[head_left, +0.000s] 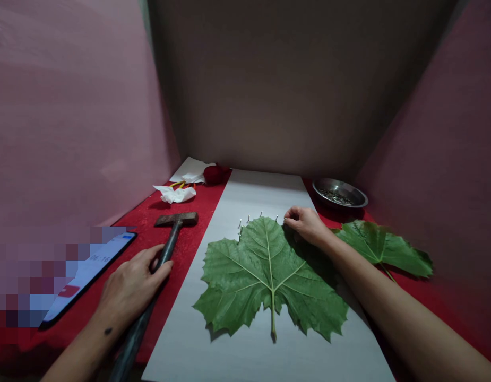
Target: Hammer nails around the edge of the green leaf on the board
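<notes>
1. Right fingers (pixel 295 213) pinch a nail (pixel 284 219); leaf (pixel 249 265) just beside, nearer us.
2. Left fingers (pixel 163 271) curl round hammer (pixel 171 243); probably head-heavy, stiff.
3. Leaf looks light, floppy, tearable; we'd grip its stem (pixel 273 315).

Craft nook (pixel 301 95) w/ hammer (pixel 175 227) & nails (pixel 276 218)

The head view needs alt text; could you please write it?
The right hand holds a small nail at the edge of a large green leaf on a white board, near other nails; the left hand grips a hammer.
</notes>
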A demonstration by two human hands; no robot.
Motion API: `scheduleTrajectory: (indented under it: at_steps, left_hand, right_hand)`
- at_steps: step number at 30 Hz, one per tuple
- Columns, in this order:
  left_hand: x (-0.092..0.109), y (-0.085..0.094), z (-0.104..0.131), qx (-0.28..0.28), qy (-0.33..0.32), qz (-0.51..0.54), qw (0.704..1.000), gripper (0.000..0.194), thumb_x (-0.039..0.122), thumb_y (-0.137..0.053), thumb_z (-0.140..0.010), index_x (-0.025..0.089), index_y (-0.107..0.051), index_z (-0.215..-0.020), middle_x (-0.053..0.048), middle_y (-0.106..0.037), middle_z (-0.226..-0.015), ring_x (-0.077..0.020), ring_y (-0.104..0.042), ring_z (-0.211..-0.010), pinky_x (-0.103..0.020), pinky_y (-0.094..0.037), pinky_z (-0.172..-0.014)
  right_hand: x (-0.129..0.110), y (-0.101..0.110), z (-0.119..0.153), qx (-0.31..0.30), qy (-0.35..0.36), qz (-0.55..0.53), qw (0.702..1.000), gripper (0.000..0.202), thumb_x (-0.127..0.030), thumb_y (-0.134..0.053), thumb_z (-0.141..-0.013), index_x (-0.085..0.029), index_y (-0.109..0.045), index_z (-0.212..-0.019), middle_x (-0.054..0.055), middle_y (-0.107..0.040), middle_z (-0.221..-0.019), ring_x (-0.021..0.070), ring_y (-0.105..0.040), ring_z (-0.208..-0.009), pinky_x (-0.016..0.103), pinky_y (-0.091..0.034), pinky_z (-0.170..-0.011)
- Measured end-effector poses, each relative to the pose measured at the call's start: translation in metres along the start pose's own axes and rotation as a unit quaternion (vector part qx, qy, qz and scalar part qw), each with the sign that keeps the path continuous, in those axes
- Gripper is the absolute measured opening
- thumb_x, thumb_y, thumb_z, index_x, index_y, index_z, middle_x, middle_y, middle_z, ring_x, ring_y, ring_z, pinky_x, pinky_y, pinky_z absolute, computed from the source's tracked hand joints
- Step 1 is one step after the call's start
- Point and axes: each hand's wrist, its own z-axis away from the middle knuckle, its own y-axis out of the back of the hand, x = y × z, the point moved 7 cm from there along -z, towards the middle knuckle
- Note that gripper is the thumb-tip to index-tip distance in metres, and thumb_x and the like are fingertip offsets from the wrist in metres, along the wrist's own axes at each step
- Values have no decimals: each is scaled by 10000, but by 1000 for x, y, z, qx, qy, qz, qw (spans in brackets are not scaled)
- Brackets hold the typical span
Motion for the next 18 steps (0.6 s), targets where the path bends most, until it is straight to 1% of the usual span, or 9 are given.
scheduleTrajectory:
  at_steps: [6, 11, 15, 18]
  left_hand:
    - [6, 4, 5, -24, -11, -1, 1000, 546, 497, -313, -848, 149, -523, -1212, -128, -653, -1077, -319, -611, -975, -385, -435, -792]
    - [4, 3, 3, -11, 5, -3, 1000, 533, 484, -339, -837, 158, -529, -1212, -120, -654, -1092, -317, -612, -988, -385, -434, -803]
    - [1, 0, 1, -9, 8, -3, 1000, 534, 487, -344, -831, 161, -536, -1208, -117, -652, -1106, -315, -611, -996, -386, -432, -818]
    - [0, 0, 2, -10, 13, -4, 1000, 534, 486, -348, -829, 161, -532, -1211, -116, -651, -1104, -319, -609, -997, -390, -431, -819]
  right_hand:
    - [-2, 3, -1, 14, 19, 21, 1000, 42, -168, -519, -720, -157, -560, -724, -12, -580, -618, 64, -489, -400, 158, -357, -368]
    - [-2, 4, -1, 15, 22, 24, 999, 40, -177, -531, -720, -153, -563, -720, -8, -591, -610, 66, -499, -416, 156, -355, -386]
    - [-2, 3, 1, 7, 15, 15, 1000, 49, -178, -516, -723, -154, -560, -727, -7, -592, -618, 67, -492, -400, 164, -351, -381]
    - [-5, 3, 2, 9, 25, 26, 999, 53, -172, -516, -722, -151, -564, -724, -8, -592, -607, 64, -489, -415, 165, -360, -411]
